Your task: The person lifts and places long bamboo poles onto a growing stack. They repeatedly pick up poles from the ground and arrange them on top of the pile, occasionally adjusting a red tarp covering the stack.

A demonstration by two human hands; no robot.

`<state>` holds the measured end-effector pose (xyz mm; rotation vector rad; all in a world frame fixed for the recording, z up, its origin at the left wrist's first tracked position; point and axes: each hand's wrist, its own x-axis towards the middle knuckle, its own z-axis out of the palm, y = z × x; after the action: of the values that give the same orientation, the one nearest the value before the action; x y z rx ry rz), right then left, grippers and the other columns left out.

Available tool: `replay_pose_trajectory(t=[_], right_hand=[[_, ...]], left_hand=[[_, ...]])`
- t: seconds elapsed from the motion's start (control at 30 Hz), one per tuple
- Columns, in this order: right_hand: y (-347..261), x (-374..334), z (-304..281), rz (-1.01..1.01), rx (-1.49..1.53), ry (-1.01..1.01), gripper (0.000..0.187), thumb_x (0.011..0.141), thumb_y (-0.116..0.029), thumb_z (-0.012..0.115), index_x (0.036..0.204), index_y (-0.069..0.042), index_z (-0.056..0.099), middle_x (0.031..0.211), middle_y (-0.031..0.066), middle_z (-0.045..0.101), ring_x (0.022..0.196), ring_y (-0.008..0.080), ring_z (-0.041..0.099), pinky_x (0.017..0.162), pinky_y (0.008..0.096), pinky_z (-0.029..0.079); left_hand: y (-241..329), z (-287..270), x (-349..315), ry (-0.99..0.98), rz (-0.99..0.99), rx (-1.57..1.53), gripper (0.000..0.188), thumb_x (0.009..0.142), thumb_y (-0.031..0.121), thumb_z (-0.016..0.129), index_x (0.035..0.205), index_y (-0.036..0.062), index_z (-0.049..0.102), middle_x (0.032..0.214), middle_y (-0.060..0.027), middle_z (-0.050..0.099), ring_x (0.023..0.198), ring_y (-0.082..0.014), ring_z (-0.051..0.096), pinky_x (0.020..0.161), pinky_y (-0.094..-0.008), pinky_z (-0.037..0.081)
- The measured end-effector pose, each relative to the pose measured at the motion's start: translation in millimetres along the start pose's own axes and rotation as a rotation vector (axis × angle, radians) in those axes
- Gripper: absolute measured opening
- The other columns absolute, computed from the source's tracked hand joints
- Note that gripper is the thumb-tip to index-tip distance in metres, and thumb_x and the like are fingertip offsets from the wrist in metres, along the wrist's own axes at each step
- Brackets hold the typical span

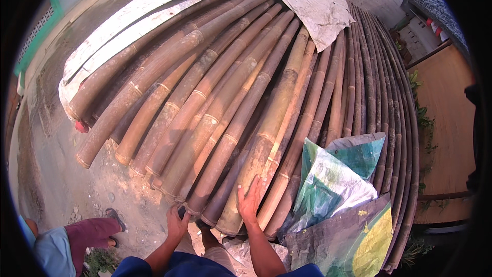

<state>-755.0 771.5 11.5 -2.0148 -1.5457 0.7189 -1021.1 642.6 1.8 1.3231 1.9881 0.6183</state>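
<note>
A big stack of long brown bamboo poles (pixel 225 118) fans out before me, cut ends toward me. My left hand (pixel 177 224) is at the near end of one pole (pixel 207 190), its fingers bent at the rim beside a small dark spot; the fingertips are partly hidden. Farther right, my right hand (pixel 249 197) lies on top of a thicker, yellowish pole (pixel 259 159), fingers stretched out along it. Just right of that hand, a crumpled green and white printed sheet (pixel 328 179) covers some poles, with a grey and yellow sheet (pixel 343 238) below it.
Pale sheets (pixel 307 0) cover the stack's far part, and another (pixel 102 46) drapes its left edge. A person in purple trousers (pixel 89 238) stands at lower left on rubble-strewn ground (pixel 97 202). A brown panel (pixel 448 133) and plants border the right side.
</note>
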Motion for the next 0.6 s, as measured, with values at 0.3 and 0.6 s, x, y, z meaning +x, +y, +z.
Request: replay_pose_trajectory(t=[0.3, 0.6], right_hand=[[-4.6, -3.5, 0.4, 0.056, 0.019, 0.029, 0.083, 0.098, -0.045, 0.058, 0.162, -0.009, 0.02, 0.162, 0.031, 0.021, 0.149, 0.0461, 0.024, 0.119, 0.0541, 0.024], [-7.2, -5.2, -2.3, 0.158, -0.034, -0.041, 0.085, 0.098, -0.049, 0.056, 0.163, -0.012, 0.016, 0.163, 0.0289, 0.02, 0.149, 0.0465, 0.025, 0.118, 0.0574, 0.026]], left_hand=[[-18.7, -107.5, 66.1, 0.556, -0.408, -0.353, 0.079, 0.095, 0.034, 0.068, 0.152, -0.0059, 0.031, 0.141, -0.0291, 0.044, 0.128, -0.0379, 0.047, 0.109, -0.0466, 0.037], [20.5, -159.0, 129.7, 0.568, -0.045, -0.019, 0.079, 0.094, 0.031, 0.07, 0.152, -0.0062, 0.031, 0.151, -0.0295, 0.034, 0.141, -0.0421, 0.033, 0.118, -0.0486, 0.026]])
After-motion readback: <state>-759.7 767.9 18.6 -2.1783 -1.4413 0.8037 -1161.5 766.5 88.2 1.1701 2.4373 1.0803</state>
